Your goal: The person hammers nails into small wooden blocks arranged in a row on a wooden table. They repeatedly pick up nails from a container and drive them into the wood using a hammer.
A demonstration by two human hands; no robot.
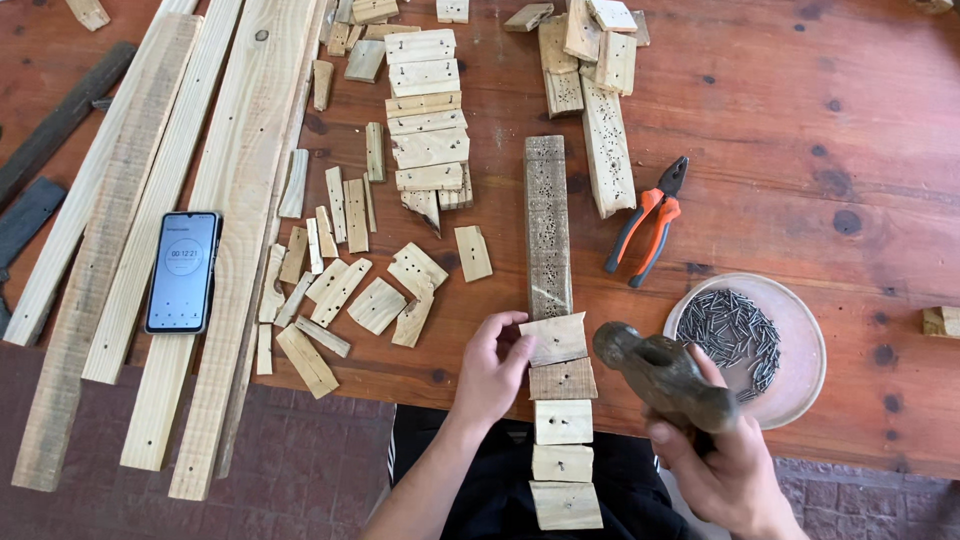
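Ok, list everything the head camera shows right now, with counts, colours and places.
Table: one, reddish-brown wood, under everything.
Long planks: several, pale, far left.
Phone: one, black, screen lit, on planks.
Wood offcuts: many, pale, scattered centre and top.
Slat: one, nail-pitted, centre.
Small blocks: five, pale, row below the slat.
Pliers: one, orange-black, right of slat.
Dish: one, round, holding grey nails.
Left hand: holding the top block.
Right hand: gripping a hammer.

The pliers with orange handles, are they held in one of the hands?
No, the pliers lie on the table, apart from both hands.
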